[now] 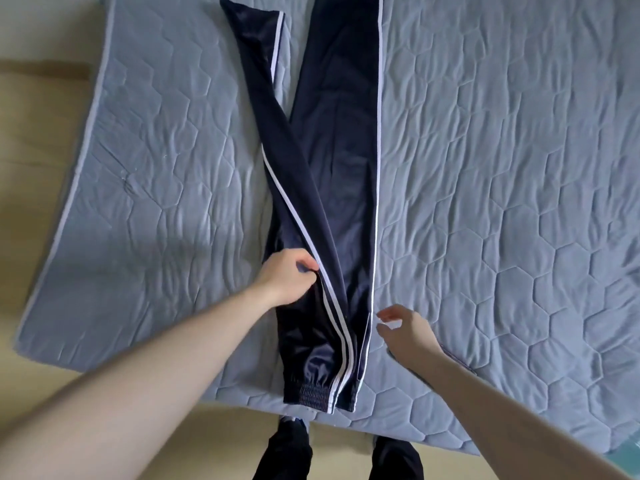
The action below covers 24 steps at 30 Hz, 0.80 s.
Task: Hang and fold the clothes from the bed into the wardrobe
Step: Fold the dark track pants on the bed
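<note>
Navy track pants [332,188], white side stripes, no legible branding, flat on quilted bed [502,168]. Left hand [287,275] pinches fabric; right hand [405,334] spread, hovering beside.

navy track pants [332,188] lie on the quilted bed [485,168]; left hand [285,277] pinches them, right hand [407,332] hovers beside.

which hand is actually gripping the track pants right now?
The left hand. Its fingers pinch the fabric of the track pants at their left edge. The right hand hovers open beside the right edge, holding nothing.
</note>
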### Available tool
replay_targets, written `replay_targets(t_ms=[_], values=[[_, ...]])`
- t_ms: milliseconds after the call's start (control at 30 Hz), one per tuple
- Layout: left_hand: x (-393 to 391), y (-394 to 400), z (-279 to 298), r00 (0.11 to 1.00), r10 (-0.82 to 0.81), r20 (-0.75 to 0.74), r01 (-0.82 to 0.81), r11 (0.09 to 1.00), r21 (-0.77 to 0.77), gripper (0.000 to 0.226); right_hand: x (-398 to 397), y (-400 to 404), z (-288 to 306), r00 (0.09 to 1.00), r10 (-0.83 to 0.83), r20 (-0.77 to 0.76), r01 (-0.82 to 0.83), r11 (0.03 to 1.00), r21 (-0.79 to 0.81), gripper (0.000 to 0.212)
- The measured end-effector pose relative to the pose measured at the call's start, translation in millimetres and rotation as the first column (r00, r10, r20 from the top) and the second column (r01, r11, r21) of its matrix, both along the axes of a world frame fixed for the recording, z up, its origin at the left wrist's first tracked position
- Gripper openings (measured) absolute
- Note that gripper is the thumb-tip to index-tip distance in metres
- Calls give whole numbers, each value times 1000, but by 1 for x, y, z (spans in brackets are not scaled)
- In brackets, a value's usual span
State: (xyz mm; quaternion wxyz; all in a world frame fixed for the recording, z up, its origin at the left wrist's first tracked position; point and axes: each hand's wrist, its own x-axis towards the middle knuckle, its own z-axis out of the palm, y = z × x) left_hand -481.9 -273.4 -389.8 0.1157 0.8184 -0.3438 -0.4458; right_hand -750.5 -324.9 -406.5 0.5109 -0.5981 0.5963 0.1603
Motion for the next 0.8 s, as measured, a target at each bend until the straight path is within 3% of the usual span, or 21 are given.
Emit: replay_targets(t_ms=[133,333,433,500,567,667,733,800], values=[[68,-70,-10,960,246,136,-236,968,-85,27,47,-17,-16,997,4,78,0,999,-52,30],[112,-140,-45,869,425,251,-414,905,-100,57,91,-24,-50,990,11,141,4,994,-110,59],[122,-157,-70,756,646,103,-646,763,-41,67,99,-19,-68,986,140,92,-127,983,-131,65],[125,-168,-80,680,733,20,-732,681,-24,70,99,-16,-78,977,202,72,-191,972,-134,50],[131,-178,-84,677,735,41,-730,678,-82,59,97,-15,-83,976,186,115,-170,976,-134,26],[139,-190,-74,730,668,140,-642,742,-191,33,85,-15,-82,981,76,178,-59,993,-101,26],[141,-198,-61,765,579,282,-497,809,-312,12,77,-19,-77,984,10,179,1,998,-61,24],[132,-209,-46,780,488,391,-300,840,-451,8,70,-22,-72,984,-42,172,42,999,7,24]])
